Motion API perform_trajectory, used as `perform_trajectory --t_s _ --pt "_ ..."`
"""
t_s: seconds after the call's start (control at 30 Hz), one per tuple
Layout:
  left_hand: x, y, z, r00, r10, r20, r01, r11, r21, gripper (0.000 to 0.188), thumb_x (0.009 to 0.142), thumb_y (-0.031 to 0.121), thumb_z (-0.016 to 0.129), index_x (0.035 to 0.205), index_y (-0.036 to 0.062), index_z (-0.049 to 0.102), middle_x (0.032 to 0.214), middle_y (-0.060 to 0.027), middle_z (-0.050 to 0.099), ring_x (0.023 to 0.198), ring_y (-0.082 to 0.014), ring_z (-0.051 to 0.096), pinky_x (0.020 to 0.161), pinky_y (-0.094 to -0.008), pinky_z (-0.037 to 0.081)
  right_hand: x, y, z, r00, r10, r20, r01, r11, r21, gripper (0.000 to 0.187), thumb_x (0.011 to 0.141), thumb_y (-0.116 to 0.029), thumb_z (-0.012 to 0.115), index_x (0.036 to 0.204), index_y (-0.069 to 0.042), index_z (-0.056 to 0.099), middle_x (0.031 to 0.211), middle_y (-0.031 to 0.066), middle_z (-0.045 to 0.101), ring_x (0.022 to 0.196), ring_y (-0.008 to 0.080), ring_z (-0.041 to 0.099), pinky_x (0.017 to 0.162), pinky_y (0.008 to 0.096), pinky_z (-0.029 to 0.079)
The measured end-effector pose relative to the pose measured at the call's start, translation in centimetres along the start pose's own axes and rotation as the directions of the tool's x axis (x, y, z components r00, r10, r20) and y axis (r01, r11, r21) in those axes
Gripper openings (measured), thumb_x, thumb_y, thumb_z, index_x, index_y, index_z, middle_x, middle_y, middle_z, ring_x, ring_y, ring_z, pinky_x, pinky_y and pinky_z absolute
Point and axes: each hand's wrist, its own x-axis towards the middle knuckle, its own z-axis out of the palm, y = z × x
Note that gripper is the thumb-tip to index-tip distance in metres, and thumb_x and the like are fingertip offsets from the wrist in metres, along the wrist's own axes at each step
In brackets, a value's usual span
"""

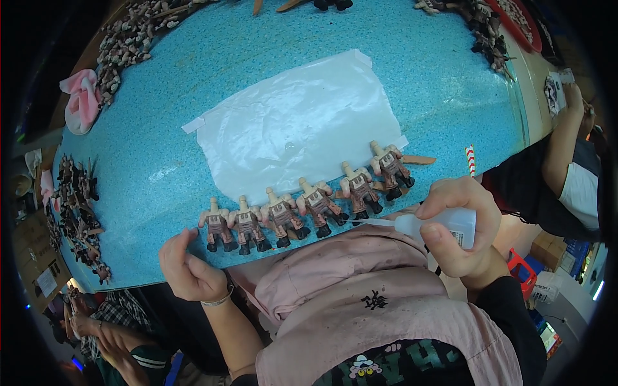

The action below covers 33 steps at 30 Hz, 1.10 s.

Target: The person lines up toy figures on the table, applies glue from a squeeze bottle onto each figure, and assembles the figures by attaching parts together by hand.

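Along the near edge of the blue table stands or lies a row of several headless toy figures (280,215), with pale necks, brown torsos and black boots. My right hand (467,215) is closed round a translucent white squeeze bottle (454,226), tipped sideways. Its long thin nozzle points left and ends by the boots of a figure (317,204) in the row. Beside the leftmost figure (217,224), my left hand (192,267) rests at the table edge with loosely bent fingers, a gap between finger and thumb, and nothing visible in it.
A white plastic sheet (299,125) is taped to the blue table (444,96) behind the row. Piles of figure parts (132,38) lie along the far and left edges. A pink cloth (82,96) sits far left, a red tray (520,22) far right. Other people work at both sides.
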Motion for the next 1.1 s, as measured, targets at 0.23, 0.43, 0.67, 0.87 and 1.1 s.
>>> perform_trajectory --t_s 0.23,0.43,0.67,0.87,1.1 --pt "0.0 0.0 0.0 1.000 0.007 0.009 -0.007 1.000 -0.003 0.029 0.080 -0.003 0.041 0.100 -0.0094 0.061 0.082 -0.0195 0.064 0.073 -0.0291 0.060 0.067 -0.0349 0.050 -0.2 -0.2 -0.6 1.000 -0.011 0.010 0.011 1.000 -0.004 0.016 0.074 -0.005 0.073 0.086 0.000 0.065 0.081 0.0111 0.066 0.069 0.0186 0.065 0.061 0.0256 0.050" --pt "-0.2 -0.1 -0.1 1.000 -0.016 0.011 0.017 1.000 -0.006 0.031 0.079 -0.005 0.040 0.101 -0.0097 0.061 0.083 -0.0200 0.063 0.073 -0.0286 0.060 0.068 -0.0347 0.050 -1.5 -0.2 -2.4 0.998 -0.002 -0.066 0.004 1.000 0.020 0.017 0.076 -0.005 0.070 0.090 0.002 0.062 0.084 0.0102 0.064 0.070 0.0142 0.062 0.063 0.0235 0.047" --pt "-0.2 -0.2 0.1 0.999 -0.041 0.006 0.041 0.999 -0.011 0.032 0.080 -0.005 0.038 0.102 -0.0100 0.061 0.085 -0.0193 0.063 0.074 -0.0273 0.060 0.069 -0.0343 0.049 -2.1 0.0 -2.9 0.989 0.022 -0.148 -0.019 1.000 0.022 0.015 0.076 -0.003 0.069 0.088 0.001 0.062 0.083 0.0101 0.064 0.069 0.0135 0.062 0.061 0.0232 0.047" --pt "-0.3 0.0 0.3 0.998 -0.068 -0.007 0.068 0.998 -0.007 0.031 0.081 -0.005 0.038 0.102 -0.0103 0.061 0.085 -0.0188 0.062 0.075 -0.0265 0.060 0.069 -0.0339 0.048 -1.7 0.3 -2.9 0.993 -0.002 -0.115 0.001 1.000 -0.010 0.013 0.076 -0.003 0.070 0.086 0.001 0.063 0.081 0.0101 0.065 0.068 0.0141 0.062 0.060 0.0233 0.047" --pt "-0.4 0.2 0.3 0.991 -0.133 -0.035 0.134 0.990 0.032 0.031 0.083 -0.005 0.038 0.103 -0.0102 0.061 0.086 -0.0176 0.062 0.076 -0.0248 0.061 0.071 -0.0336 0.048 -1.2 0.6 -2.9 0.997 -0.026 -0.069 0.024 0.999 -0.032 0.014 0.074 -0.005 0.073 0.085 0.000 0.065 0.079 0.0104 0.065 0.065 0.0168 0.064 0.057 0.0248 0.048"
